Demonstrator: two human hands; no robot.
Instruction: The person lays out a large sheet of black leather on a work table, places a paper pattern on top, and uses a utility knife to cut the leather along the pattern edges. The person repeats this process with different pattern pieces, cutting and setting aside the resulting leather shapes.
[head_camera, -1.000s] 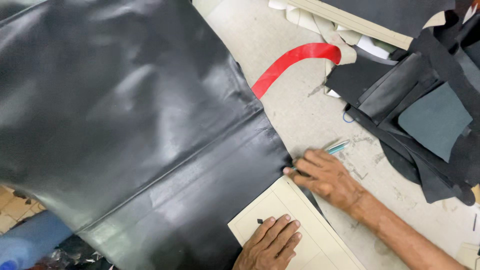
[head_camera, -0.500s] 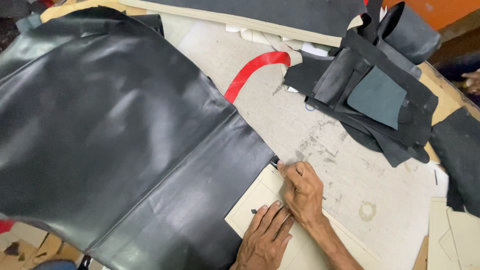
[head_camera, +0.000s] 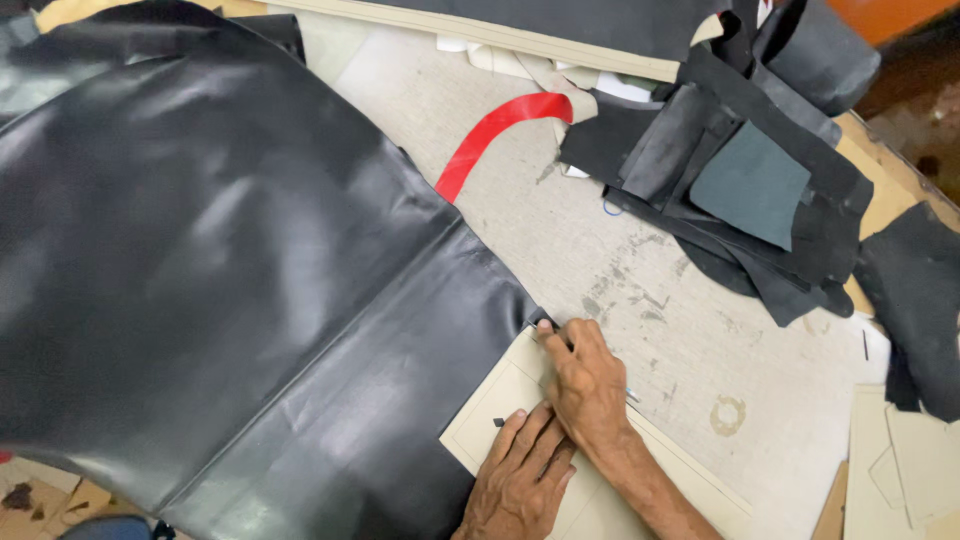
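A: Head view. What sits at the centre?

B: A cream card template (head_camera: 500, 410), lying flat on the grey worktable (head_camera: 640, 250). Everything else I place from it. Its upper left edge overlaps a large sheet of black leather (head_camera: 230, 270) that spreads far to the upper left and covers most of that side of the table.

A: And the 2 hands?

B: Both are on the template. The left hand (head_camera: 520, 485) lies flat on its lower part, fingers spread and pressed down, grasping nothing. The right hand (head_camera: 588, 385) rests at the template's top corner, fingers curled around a thin tool; only a bit of it shows by the wrist, so I cannot tell what kind it is. The fingertips touch the corner where card meets leather.

A: The surface itself?

B: To the template's right the tabletop is bare, worn, scuffed and marked with dark stains and a ring mark (head_camera: 728, 413). Well above the template lies a curved red strip (head_camera: 495, 135). Up and to the right sits a heap of black leather offcuts (head_camera: 700, 170) with 1 dull teal piece (head_camera: 752, 185) on top. Low at the far right lie more card pieces (head_camera: 905, 460).
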